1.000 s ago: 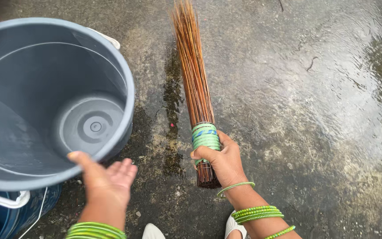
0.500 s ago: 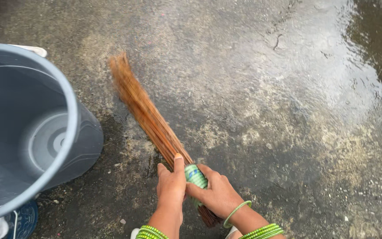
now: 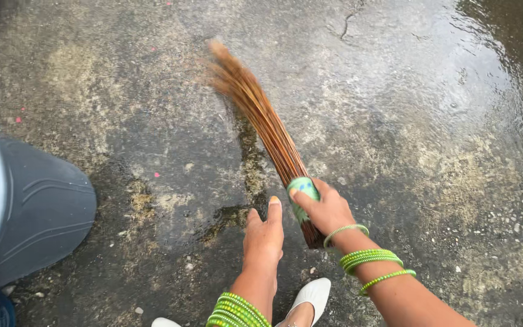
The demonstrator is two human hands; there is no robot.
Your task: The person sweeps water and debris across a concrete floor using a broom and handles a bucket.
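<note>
1. A grey bucket (image 3: 31,212) stands at the far left, partly cut by the frame edge.
2. The left hand (image 3: 264,237) is released, fingers straight and together, just beside the broom's bound end; whether it touches I cannot tell.
3. The stick broom (image 3: 261,118) lies over the wet concrete floor (image 3: 425,121); its long axis runs diagonally, bristle tips pointing up-left.
4. The right hand (image 3: 327,209) is clenched around the broom's green band (image 3: 301,188).

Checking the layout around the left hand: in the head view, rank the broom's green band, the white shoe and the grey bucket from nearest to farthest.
From the left hand:
1. Green band, just right, in the right hand.
2. White shoe, below and slightly right.
3. Grey bucket, far left at the frame edge.
</note>
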